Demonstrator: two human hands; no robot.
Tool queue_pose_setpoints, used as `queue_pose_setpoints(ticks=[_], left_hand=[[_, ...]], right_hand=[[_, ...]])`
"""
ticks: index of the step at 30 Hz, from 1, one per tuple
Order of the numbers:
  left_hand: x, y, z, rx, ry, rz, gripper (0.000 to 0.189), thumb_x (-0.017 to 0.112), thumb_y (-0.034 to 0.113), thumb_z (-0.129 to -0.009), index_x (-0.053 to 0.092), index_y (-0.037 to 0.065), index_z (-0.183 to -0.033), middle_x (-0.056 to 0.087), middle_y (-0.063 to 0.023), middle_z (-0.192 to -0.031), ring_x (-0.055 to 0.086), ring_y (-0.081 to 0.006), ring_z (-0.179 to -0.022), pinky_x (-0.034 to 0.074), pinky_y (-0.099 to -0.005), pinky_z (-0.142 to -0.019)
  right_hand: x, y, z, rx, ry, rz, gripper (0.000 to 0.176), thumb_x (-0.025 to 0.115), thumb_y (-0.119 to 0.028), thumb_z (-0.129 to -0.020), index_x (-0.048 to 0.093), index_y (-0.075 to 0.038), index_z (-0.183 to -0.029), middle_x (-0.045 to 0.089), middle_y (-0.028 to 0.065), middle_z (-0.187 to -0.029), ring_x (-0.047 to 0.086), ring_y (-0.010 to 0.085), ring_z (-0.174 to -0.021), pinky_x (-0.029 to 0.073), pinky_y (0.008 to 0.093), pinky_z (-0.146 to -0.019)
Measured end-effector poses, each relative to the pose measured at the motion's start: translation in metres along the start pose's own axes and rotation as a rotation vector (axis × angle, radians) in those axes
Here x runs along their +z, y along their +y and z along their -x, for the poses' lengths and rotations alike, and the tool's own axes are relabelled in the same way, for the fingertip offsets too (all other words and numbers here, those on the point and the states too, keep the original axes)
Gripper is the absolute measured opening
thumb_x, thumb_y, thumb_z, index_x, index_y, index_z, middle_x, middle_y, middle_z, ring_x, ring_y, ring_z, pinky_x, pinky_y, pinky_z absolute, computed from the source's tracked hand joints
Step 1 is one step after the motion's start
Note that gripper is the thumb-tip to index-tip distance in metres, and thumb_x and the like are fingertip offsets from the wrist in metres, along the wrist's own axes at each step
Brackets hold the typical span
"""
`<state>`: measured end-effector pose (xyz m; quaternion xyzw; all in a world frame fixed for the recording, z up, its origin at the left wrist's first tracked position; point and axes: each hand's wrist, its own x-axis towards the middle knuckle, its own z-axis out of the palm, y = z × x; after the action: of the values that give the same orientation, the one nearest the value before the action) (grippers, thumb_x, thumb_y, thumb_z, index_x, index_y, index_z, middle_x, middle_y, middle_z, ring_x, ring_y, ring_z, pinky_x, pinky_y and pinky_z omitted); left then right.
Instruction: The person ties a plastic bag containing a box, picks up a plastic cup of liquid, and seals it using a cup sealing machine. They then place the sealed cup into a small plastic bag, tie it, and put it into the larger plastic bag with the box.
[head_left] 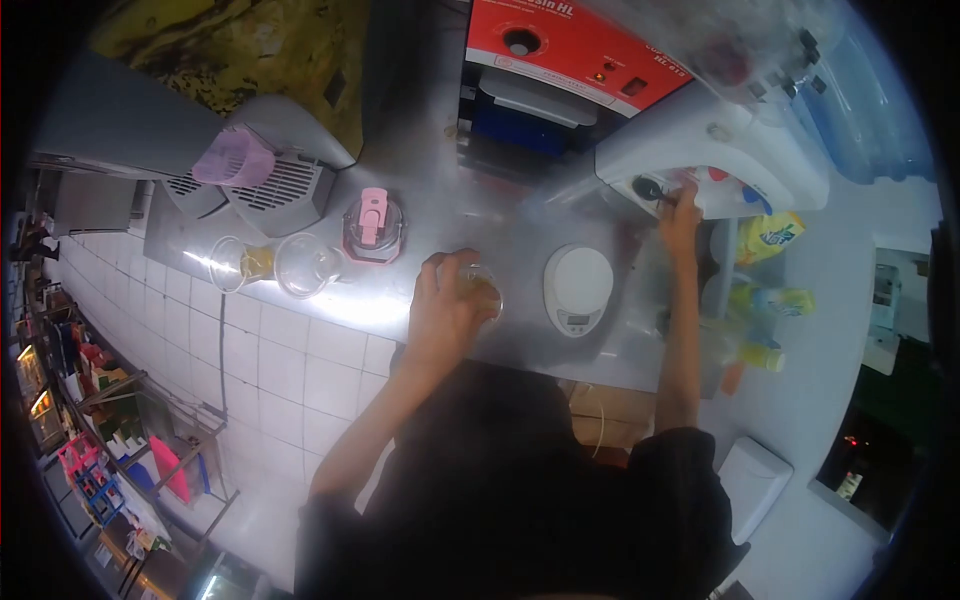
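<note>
My left hand (445, 308) is wrapped round a small clear cup (490, 288) that stands at the steel counter's front edge, palm over its near side. Something brownish shows through the cup. Out to the right, my right hand (681, 215) reaches up to the front of a white water dispenser (745, 140). Its fingers are closed at the dispenser's black tap (648, 188). Between my hands sits a white kitchen scale (580, 285) with a small display and a bare top.
A pink-lidded clear jug (373, 228) and two clear plastic cups (306, 266) stand left on the counter (420, 215). A pink cup (234, 157) is on a grey drip tray (285, 192). Behind is a red-fronted sealing machine (570, 50); yellow packets (770, 237) lie right.
</note>
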<state>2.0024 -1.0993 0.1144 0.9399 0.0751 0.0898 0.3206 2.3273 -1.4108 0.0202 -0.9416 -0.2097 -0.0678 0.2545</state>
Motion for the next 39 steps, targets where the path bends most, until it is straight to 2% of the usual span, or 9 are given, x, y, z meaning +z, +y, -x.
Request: queue_pose_setpoints(ticks=[2,4,6,9,10,12,24,33,39], left_hand=[[-0.001,0.000,-0.005,0.048,-0.045,-0.165,0.018,0.078,0.020,-0.067,0.070,0.019,-0.083,0.049,-0.0007,-0.122,0.045,-0.0301,-0.110,0.041,-0.0418,-0.091],[0.003,0.000,-0.008,0.097,-0.054,-0.237,0.015,0.077,0.021,-0.068,0.070,0.020,-0.081,0.050,0.0012,-0.116,0.045,-0.0280,-0.106,0.040,-0.0394,-0.086],[0.008,-0.002,-0.012,0.144,-0.057,-0.304,0.012,0.076,0.022,-0.069,0.069,0.022,-0.078,0.051,0.0030,-0.111,0.046,-0.0258,-0.101,0.039,-0.0370,-0.082],[0.013,-0.003,-0.013,0.207,-0.109,-0.302,0.007,0.072,0.021,-0.072,0.067,0.023,-0.076,0.055,0.0051,-0.096,0.047,-0.0222,-0.093,0.037,-0.0350,-0.075],[0.013,-0.001,-0.012,0.204,-0.090,-0.288,0.006,0.072,0.021,-0.073,0.067,0.022,-0.076,0.056,0.0051,-0.090,0.048,-0.0208,-0.090,0.037,-0.0352,-0.074],[0.012,-0.002,-0.012,0.209,-0.076,-0.282,0.005,0.071,0.020,-0.074,0.067,0.022,-0.075,0.056,0.0051,-0.083,0.049,-0.0194,-0.086,0.037,-0.0354,-0.074],[0.016,-0.032,0.000,0.261,-0.124,0.021,0.010,0.070,0.010,-0.075,0.068,0.012,-0.084,0.059,-0.0022,-0.083,0.054,-0.0237,-0.080,0.041,-0.0367,-0.072],[0.013,-0.022,0.018,0.440,-0.324,0.062,0.014,0.069,0.008,-0.076,0.067,0.009,-0.089,0.060,-0.0053,-0.091,0.055,-0.0253,-0.083,0.045,-0.0368,-0.078],[0.009,-0.021,0.032,0.435,-0.376,0.174,0.017,0.069,0.008,-0.075,0.066,0.009,-0.091,0.060,-0.0056,-0.096,0.057,-0.0255,-0.089,0.046,-0.0362,-0.081]], right_hand=[[0.008,-0.001,0.000,-0.036,-0.025,-0.117,0.056,0.054,-0.001,-0.080,0.041,-0.008,-0.133,0.060,0.0097,-0.103,0.058,0.0297,-0.098,0.029,0.0496,-0.090],[0.002,-0.044,0.006,-0.358,0.384,0.313,0.051,0.052,0.002,-0.080,0.045,-0.008,-0.130,0.057,0.0118,-0.108,0.057,0.0283,-0.096,0.029,0.0486,-0.097],[0.007,-0.095,0.041,-0.218,0.393,0.049,0.048,0.053,0.004,-0.079,0.047,-0.007,-0.126,0.056,0.0117,-0.112,0.057,0.0247,-0.100,0.036,0.0428,-0.098],[0.024,-0.179,0.092,-0.037,-0.297,-0.846,0.043,0.057,0.003,-0.086,0.046,-0.007,-0.126,0.056,0.0073,-0.112,0.058,0.0175,-0.099,0.048,0.0313,-0.082],[0.027,-0.202,0.105,-0.025,-0.590,-1.046,0.041,0.058,0.001,-0.090,0.045,-0.007,-0.127,0.055,0.0060,-0.111,0.056,0.0149,-0.098,0.052,0.0278,-0.074],[0.023,-0.236,0.116,0.114,-0.825,-1.153,0.044,0.062,0.005,-0.085,0.046,-0.008,-0.124,0.055,0.0068,-0.101,0.060,0.0142,-0.083,0.051,0.0285,-0.069],[0.020,-0.238,0.127,0.176,-0.998,-1.268,0.058,0.071,0.002,-0.084,0.038,-0.010,-0.130,0.051,0.0026,-0.088,0.057,0.0117,-0.083,0.051,0.0276,-0.068],[0.015,-0.246,0.197,0.513,-0.752,-1.353,0.044,0.060,0.004,-0.085,0.043,-0.007,-0.124,0.058,0.0036,-0.081,0.054,0.0086,-0.064,0.042,0.0228,-0.055],[0.036,-0.259,0.234,0.420,-0.345,-1.213,0.043,0.061,0.003,-0.082,0.045,-0.006,-0.121,0.058,0.0029,-0.081,0.054,0.0068,-0.067,0.043,0.0214,-0.059]])
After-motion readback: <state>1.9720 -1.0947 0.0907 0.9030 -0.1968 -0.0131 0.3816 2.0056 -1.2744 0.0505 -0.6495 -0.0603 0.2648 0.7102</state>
